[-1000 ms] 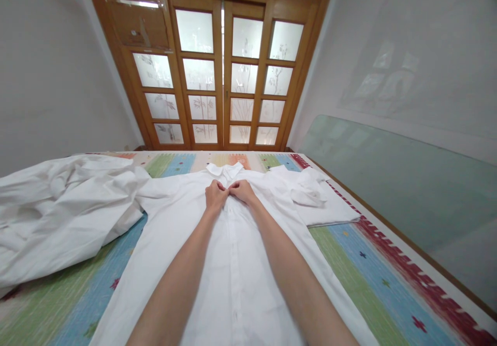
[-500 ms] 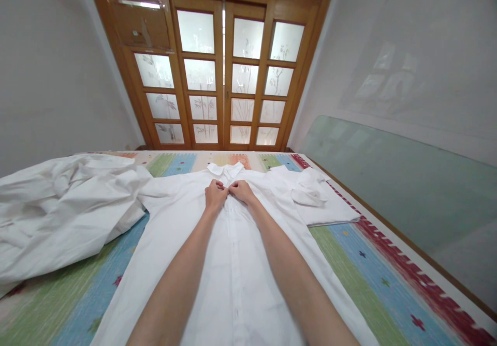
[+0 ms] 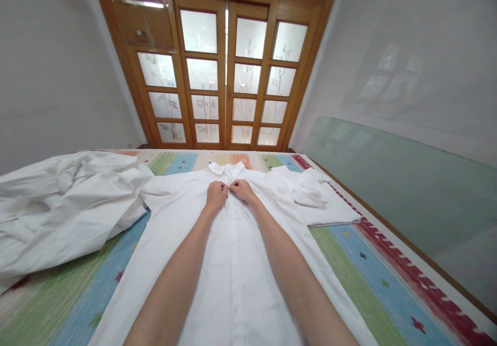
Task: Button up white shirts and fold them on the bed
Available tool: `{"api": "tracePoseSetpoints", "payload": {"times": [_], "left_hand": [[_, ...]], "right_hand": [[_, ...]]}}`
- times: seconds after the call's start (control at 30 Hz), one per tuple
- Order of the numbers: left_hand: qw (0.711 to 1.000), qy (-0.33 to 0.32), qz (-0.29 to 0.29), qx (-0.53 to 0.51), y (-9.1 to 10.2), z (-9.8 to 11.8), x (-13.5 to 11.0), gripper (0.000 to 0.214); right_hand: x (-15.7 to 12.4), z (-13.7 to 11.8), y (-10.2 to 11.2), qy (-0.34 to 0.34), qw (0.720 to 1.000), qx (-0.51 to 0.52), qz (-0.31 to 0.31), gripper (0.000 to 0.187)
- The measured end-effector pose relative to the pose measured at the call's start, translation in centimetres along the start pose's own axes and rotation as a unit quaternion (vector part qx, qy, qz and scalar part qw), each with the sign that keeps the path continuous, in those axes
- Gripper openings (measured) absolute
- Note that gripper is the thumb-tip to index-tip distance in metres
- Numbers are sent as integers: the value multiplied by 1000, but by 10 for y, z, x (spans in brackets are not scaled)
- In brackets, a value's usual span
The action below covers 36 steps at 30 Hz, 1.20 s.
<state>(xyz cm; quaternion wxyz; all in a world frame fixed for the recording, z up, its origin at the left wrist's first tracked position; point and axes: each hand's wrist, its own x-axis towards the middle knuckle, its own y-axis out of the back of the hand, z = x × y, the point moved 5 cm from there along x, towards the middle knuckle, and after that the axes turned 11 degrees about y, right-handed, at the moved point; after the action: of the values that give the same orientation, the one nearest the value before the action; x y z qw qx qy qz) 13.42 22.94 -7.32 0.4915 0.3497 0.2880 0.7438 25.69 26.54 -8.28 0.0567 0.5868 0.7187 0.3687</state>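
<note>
A white button-up shirt (image 3: 221,263) lies spread front up, its collar (image 3: 227,169) at the far end. Both hands meet at the front placket a little below the collar. My left hand (image 3: 217,194) is closed, fingers pinching the shirt's edge. From the other side, my right hand (image 3: 240,190) pinches the placket too, its fingertips almost touching those of the left. Any button between the fingertips is too small to make out. Both forearms reach over the shirt's body.
Crumpled white cloth (image 3: 70,206) lies at the left, touching the shirt's sleeve. Folded white fabric (image 3: 326,201) rests by the right sleeve. Beneath is a striped, colourful cover (image 3: 373,279). A pale green board (image 3: 396,180) lines the right wall; wooden glazed doors (image 3: 227,77) stand beyond.
The two hands stay at the same spot on the placket, with only a slight shift of the left fingers. The camera view has moved slightly.
</note>
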Motion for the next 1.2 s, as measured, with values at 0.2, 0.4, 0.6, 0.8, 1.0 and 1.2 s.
{"api": "tracePoseSetpoints", "payload": {"times": [0.2,0.4,0.6,0.8,1.0,1.2], "left_hand": [[1000,4,1,21,0,-1,1,23],[1000,1,-2,29,2,-1,0,25],[999,-1,-2,33,3,-1,0,25],[1000,9,-7,26,4,-4,3,21],[1000,23,-13,13,5,-5,3,18],[999,27,-21,8,4,-5,3,20]], "right_hand": [[0,-1,0,13,999,-36,3,14],[0,-3,-1,36,998,-46,5,13],[-1,-6,-1,75,996,-49,2,11],[-2,-6,-2,106,992,-62,2,9],[-3,-10,-1,94,993,-77,6,5],[-2,-9,-2,66,991,-113,16,12]]}}
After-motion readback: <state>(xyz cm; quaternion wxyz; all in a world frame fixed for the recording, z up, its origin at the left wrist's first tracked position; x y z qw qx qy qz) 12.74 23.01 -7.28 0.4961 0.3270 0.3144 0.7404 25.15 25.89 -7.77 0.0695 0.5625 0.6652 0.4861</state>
